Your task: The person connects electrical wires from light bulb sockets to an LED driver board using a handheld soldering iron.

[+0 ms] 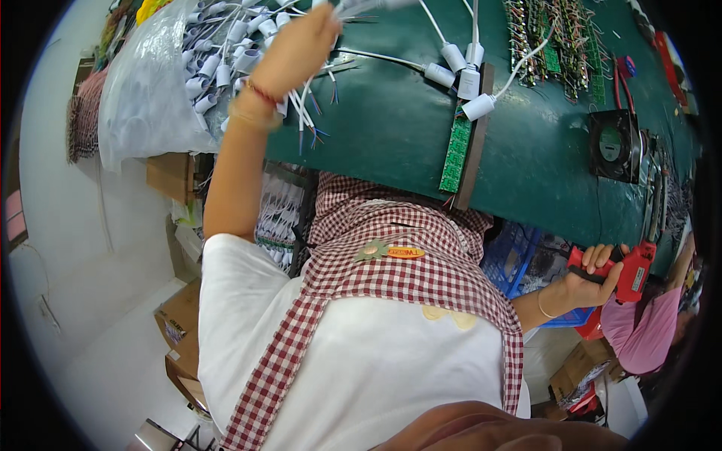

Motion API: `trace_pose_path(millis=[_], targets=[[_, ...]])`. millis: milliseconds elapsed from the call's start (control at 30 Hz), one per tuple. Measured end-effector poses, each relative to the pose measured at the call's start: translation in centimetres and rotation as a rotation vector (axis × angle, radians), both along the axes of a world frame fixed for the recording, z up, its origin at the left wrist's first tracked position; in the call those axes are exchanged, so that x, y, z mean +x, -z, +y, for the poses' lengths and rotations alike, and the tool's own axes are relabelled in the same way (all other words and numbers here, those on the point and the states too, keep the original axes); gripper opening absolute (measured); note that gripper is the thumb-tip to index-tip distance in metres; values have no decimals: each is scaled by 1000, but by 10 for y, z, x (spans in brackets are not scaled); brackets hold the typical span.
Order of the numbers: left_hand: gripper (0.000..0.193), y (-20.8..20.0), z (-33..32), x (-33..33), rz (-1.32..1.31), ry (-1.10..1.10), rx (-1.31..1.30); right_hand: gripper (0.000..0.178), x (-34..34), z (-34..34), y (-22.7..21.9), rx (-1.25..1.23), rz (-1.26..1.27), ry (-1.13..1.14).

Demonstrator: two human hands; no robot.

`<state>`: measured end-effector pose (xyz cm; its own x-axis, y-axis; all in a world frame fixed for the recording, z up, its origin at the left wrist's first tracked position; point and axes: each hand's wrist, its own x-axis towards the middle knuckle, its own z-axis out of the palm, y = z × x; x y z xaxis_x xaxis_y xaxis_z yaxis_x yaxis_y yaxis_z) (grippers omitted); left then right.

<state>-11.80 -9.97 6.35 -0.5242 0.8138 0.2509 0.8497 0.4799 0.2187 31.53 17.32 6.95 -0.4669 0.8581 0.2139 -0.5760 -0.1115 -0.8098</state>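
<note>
My left hand is raised at the table's far left, beside a heap of white lamp-holder-like sockets with white cables. Its fingers are closed round a white cable, which is smeared by motion at the top edge. My right hand, low at the right, grips a red and black soldering gun by its handle. Between the hands, a green circuit board strip lies along a brown bar. Several white sockets with cables, one being a tilted socket, cluster at the strip's far end.
A clear plastic bag hangs over the table's left edge. Wired circuit boards lie at the back right of the green table. A black fan stands at right, above a blue crate. Another person's pink sleeve shows far right.
</note>
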Motion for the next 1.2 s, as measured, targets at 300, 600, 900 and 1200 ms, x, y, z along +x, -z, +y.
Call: trace_pose_path(millis=[300, 600, 900, 1200], targets=[[31, 46, -84, 68, 192, -362, -337, 30, -22, -4, -4, -35, -18, -48], [43, 7, -117, 31, 242, -265, -220, 29, -18, -4, 1, -31, -7, -78], [27, 41, -18, 62, 106, -2, -144, 30, -19, -11, -10, -18, -32, -122], [18, 45, 43, 115, -930, 88, 233, 32, -52, -47, -6, -144, -53, -186]])
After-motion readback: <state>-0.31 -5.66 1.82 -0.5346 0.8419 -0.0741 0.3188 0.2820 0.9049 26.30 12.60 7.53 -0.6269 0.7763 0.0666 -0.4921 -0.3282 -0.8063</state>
